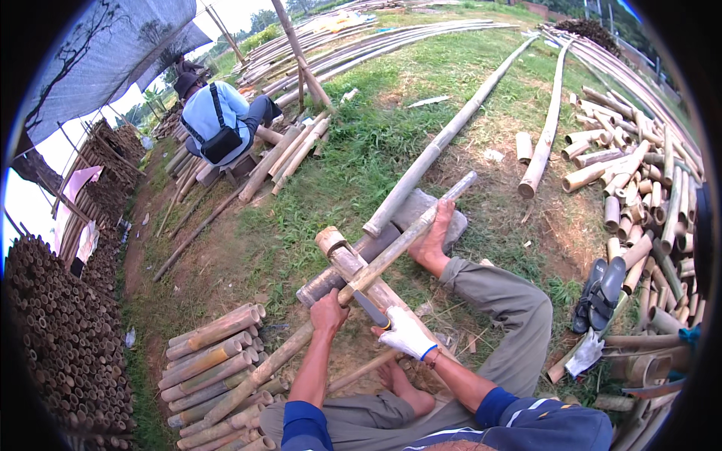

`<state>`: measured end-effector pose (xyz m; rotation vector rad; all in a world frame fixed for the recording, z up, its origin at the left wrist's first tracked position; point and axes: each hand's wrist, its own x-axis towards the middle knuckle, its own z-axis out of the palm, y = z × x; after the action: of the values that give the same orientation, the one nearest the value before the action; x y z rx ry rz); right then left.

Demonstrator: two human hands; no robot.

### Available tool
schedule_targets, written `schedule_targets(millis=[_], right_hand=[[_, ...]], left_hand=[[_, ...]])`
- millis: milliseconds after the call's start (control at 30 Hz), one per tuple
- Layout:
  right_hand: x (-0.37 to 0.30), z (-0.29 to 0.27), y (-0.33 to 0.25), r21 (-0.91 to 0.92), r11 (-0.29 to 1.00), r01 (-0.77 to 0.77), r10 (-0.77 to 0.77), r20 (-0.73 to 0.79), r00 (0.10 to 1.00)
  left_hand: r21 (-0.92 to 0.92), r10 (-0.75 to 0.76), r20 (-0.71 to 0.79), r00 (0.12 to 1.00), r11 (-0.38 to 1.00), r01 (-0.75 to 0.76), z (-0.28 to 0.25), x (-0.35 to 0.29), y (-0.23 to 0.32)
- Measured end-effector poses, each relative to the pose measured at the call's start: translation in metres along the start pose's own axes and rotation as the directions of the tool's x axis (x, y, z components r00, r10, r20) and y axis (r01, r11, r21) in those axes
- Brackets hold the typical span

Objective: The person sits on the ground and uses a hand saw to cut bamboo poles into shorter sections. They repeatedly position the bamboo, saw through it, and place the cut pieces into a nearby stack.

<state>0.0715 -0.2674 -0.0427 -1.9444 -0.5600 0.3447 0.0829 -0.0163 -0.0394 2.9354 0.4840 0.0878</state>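
Note:
My bare left hand (pixel 329 312) is closed round a long bamboo pole (pixel 387 268), which slants from the lower left up to the right. In my right hand (pixel 408 334), which wears a white glove, is a knife (pixel 371 309); its blade lies against or very near the pole, just right of my left hand. Under the pole runs a thicker bamboo piece (pixel 350 263) with a cut-out near its end. That piece crosses a dark log (pixel 320 286). My bare right foot (pixel 436 239) presses against the pole's upper part, beside a grey block (pixel 412 208).
Cut bamboo lengths (pixel 214 334) are stacked at my lower left. More bamboo pieces (pixel 628 165) and dark sandals (pixel 599 293) lie at right, near another white glove (pixel 585 353). Long poles (pixel 451 135) stretch away over grass. A person in light blue (pixel 218 113) sits at far left.

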Motion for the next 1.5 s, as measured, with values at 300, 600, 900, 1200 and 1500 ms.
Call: schedule_targets(millis=[300,600,900,1200,1500], right_hand=[[0.057,-0.008,-0.034,0.182,0.981,0.062,-0.047,-0.089,0.995],[0.04,0.005,-0.032,0.344,0.933,0.109,-0.08,-0.098,0.992],[0.046,0.002,-0.017,0.269,0.96,0.073,-0.053,-0.078,0.996],[0.047,-0.008,-0.034,0.26,0.955,0.141,-0.127,-0.069,0.989],[0.001,-0.031,-0.05,0.41,0.912,0.002,-0.003,0.001,1.0]], left_hand=[[-0.009,0.035,-0.078,0.996,0.999,-0.036,0.009,0.019,0.007],[-0.003,0.032,-0.013,0.999,0.999,-0.032,-0.012,0.007,0.004],[0.029,0.082,-0.227,0.97,0.997,-0.077,0.015,0.005,-0.004],[0.072,0.155,-0.342,0.927,0.988,-0.139,0.026,0.004,-0.006],[0.0,0.125,-0.18,0.976,0.992,-0.127,0.014,0.01,-0.009]])
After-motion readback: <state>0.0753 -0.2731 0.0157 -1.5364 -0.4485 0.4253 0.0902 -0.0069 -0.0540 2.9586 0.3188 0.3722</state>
